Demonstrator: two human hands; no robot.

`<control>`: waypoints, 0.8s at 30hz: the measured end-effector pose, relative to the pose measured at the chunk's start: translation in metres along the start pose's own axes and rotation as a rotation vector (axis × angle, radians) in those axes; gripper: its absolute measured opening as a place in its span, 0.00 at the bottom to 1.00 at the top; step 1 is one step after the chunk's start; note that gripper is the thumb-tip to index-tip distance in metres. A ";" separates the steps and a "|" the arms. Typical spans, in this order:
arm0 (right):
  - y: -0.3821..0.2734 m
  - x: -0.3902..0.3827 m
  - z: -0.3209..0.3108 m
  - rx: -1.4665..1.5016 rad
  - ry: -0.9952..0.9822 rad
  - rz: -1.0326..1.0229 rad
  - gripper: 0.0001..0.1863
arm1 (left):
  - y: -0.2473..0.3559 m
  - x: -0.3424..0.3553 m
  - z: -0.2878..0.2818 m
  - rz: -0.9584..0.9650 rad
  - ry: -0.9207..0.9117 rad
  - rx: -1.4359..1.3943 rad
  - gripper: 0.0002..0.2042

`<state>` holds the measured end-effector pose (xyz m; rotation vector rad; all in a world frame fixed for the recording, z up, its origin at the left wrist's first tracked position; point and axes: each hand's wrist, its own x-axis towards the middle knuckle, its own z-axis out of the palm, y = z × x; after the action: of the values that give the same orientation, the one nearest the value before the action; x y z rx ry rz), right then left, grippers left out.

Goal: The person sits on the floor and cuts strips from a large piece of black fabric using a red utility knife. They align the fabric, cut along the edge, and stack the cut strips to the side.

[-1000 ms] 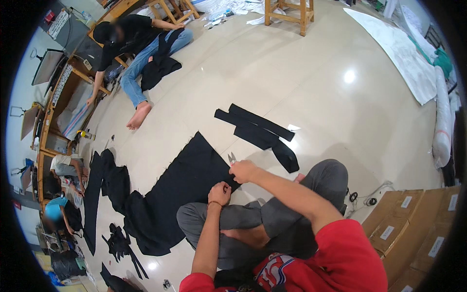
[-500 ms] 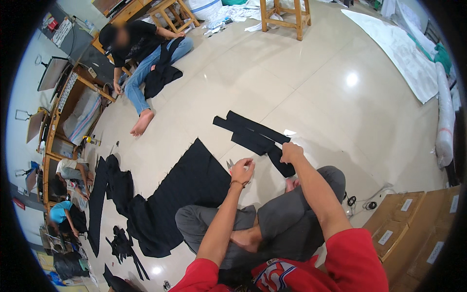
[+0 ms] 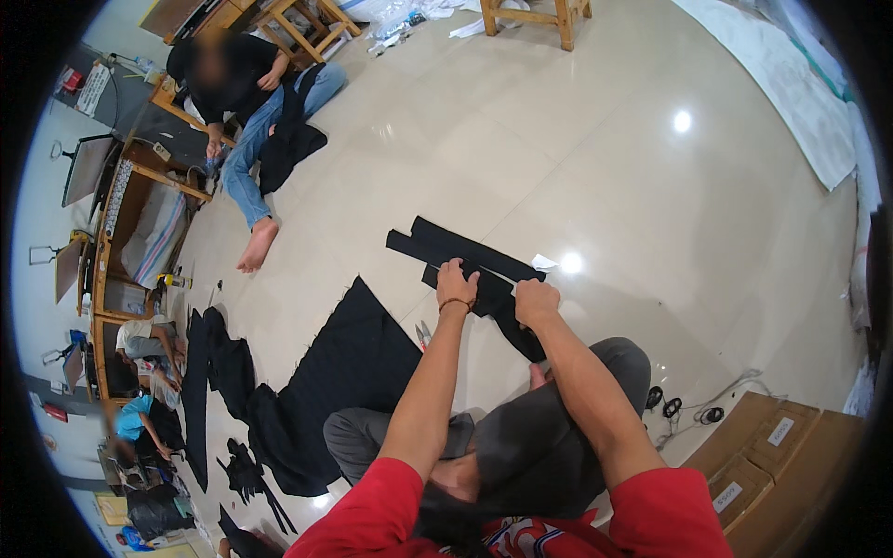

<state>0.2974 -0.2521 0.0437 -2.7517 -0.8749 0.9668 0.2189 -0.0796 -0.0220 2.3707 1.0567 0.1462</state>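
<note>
On the tiled floor in front of my crossed legs lie several black fabric strips [image 3: 479,247], side by side. My left hand [image 3: 458,286] is down on a shorter black fabric piece [image 3: 496,304], its fingers curled onto the cloth. At the right end of the strips, my right hand [image 3: 538,302] is closed around cloth whose lower part hangs toward my foot. A pair of scissors [image 3: 424,337] with a red handle lies left of my left forearm. Next to it spreads a large black fabric panel [image 3: 344,349] with a frayed edge.
More black cloth [image 3: 228,358] and scraps [image 3: 246,474] lie to the left. A person [image 3: 237,102] sits on the floor at the far left, with others beyond. Cardboard boxes [image 3: 763,446] and cables [image 3: 672,407] are at my right. A wooden stool [image 3: 530,17] stands ahead.
My left hand has moved forward from beside the scissors onto the black fabric piece. My right hand stays at the strips' right end. The whole view has shifted slightly.
</note>
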 end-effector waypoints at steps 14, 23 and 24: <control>0.022 0.024 0.005 0.125 -0.179 -0.200 0.19 | 0.000 0.016 -0.073 -0.102 0.059 -0.592 0.17; 0.058 0.032 0.004 0.225 -0.361 -0.355 0.18 | -0.007 0.022 -0.118 -0.160 0.119 -0.618 0.16; 0.056 0.026 -0.002 0.193 -0.360 -0.372 0.19 | -0.012 0.023 -0.119 -0.166 0.129 -0.603 0.16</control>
<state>0.3423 -0.2841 0.0160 -2.1810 -1.2138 1.3981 0.1904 -0.0051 0.0704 1.7449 1.0780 0.4882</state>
